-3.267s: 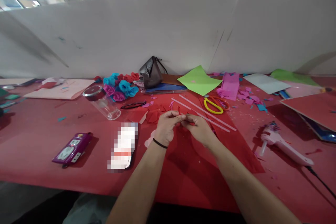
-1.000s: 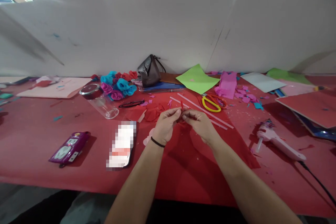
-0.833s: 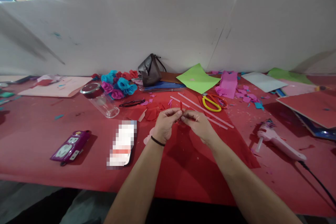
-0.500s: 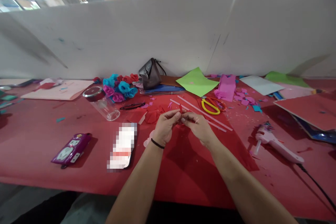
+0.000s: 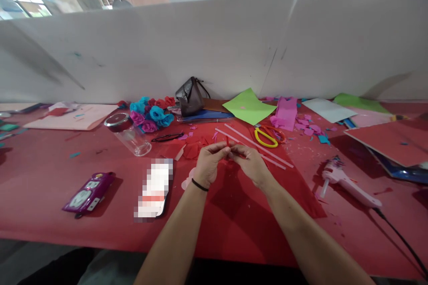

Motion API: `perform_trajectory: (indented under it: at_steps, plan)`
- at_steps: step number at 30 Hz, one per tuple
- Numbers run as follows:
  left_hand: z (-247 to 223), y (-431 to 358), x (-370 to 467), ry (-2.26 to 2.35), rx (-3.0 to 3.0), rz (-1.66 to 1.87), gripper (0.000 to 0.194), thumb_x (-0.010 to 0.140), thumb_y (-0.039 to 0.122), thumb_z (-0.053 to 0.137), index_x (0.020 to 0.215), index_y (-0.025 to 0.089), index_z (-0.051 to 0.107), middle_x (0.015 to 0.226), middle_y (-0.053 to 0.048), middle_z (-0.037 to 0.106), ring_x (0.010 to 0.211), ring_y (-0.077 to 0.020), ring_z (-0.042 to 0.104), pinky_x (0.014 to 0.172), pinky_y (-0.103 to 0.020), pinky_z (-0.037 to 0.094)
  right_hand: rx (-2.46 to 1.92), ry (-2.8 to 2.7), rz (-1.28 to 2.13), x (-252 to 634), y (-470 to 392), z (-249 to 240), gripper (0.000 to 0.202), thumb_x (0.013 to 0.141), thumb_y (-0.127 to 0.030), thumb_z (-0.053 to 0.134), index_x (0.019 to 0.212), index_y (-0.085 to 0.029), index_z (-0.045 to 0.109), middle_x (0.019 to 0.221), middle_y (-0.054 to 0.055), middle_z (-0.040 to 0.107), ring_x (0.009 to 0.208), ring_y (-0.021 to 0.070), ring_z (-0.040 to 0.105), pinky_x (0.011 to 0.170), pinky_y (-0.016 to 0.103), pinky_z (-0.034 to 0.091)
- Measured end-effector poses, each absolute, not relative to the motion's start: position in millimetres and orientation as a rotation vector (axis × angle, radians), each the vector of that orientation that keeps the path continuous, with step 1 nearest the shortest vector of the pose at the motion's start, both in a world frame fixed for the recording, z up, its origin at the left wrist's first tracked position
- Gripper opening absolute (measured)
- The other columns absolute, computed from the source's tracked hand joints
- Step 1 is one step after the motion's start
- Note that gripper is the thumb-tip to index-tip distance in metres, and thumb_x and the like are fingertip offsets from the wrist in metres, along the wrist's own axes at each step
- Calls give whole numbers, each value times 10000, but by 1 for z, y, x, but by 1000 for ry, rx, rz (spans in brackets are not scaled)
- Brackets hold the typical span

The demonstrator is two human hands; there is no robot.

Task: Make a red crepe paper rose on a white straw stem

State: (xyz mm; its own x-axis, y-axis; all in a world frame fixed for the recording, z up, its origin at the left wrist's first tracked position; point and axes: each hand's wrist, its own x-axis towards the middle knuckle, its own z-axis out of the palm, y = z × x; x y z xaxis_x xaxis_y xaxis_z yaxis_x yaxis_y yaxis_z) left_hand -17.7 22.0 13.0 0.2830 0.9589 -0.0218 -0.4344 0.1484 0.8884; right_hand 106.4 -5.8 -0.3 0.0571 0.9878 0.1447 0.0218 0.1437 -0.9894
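My left hand (image 5: 208,164), with a black band at the wrist, pinches a small piece of red paper (image 5: 228,141) at the middle of the view. Against it, my right hand (image 5: 250,162) has its fingers closed on the same piece, the fingertips of both hands nearly touching. A red sheet (image 5: 240,213) lies under both hands. Just beyond them are two pale pink sticks (image 5: 267,146) and yellow-handled scissors (image 5: 266,137). Red paper scraps (image 5: 191,150) lie to the left of my left hand.
A glass jar (image 5: 132,138), a phone (image 5: 155,189) and a purple pouch (image 5: 88,193) are on the left. Paper flowers (image 5: 152,113) and a dark bag (image 5: 190,98) stand by the white partition (image 5: 150,49). A pink glue gun (image 5: 351,185) with a cord lies right.
The view has shifted slightly, so the table's things appear a little lower and further left. Both hands still meet at the red piece, with only a slight change in the fingers.
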Motion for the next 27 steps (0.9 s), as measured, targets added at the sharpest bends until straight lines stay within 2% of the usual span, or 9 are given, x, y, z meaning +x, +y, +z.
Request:
perform_trajectory:
  at_steps: [6,11,15,19,23,25,27]
  plan:
    - [14,21,-18,705,946,1135,185,536,242,813,638,129,709,658,-32,673,614,-96,552,653,-248,440,-1170,-1232,1023,106,-5,-1,278,709,-425,664,836,-182,710,867,57,702,883,205,633,857,369,478]
    - [13,21,-16,724,921,1126,231,535,264,818,690,127,716,674,-30,680,633,-101,567,674,-250,447,-1173,-1243,1016,106,-6,2,310,710,-439,656,858,-173,713,857,58,706,871,213,638,861,378,476]
    - [10,24,-17,740,836,1190,256,497,254,840,652,137,673,683,-8,677,642,-88,585,692,-234,453,-1189,-1283,1030,106,-7,4,271,710,-405,657,858,-183,706,863,44,710,867,209,637,872,371,460]
    - [8,29,-20,712,672,1231,321,486,286,853,656,157,614,659,41,644,659,-72,604,702,-219,463,-1251,-1238,940,113,-4,2,220,741,-392,610,794,-188,672,786,23,678,759,173,596,766,317,456]
    - [8,31,-21,716,647,1211,323,500,296,847,672,157,612,661,39,642,653,-68,607,672,-203,459,-1310,-1039,809,123,-3,3,259,764,-435,566,672,-194,595,617,-14,555,617,142,505,626,274,416]
    - [9,30,-19,736,677,1231,309,498,289,843,666,157,619,661,29,650,646,-75,609,670,-210,459,-1304,-968,717,124,-5,6,267,780,-446,552,692,-197,589,612,-15,532,566,128,462,574,264,395]
    - [10,29,-17,758,745,1277,288,493,275,838,659,158,633,670,13,666,653,-92,616,691,-230,465,-1295,-1017,626,123,-8,11,252,802,-440,540,822,-202,619,711,3,580,530,112,427,538,260,381]
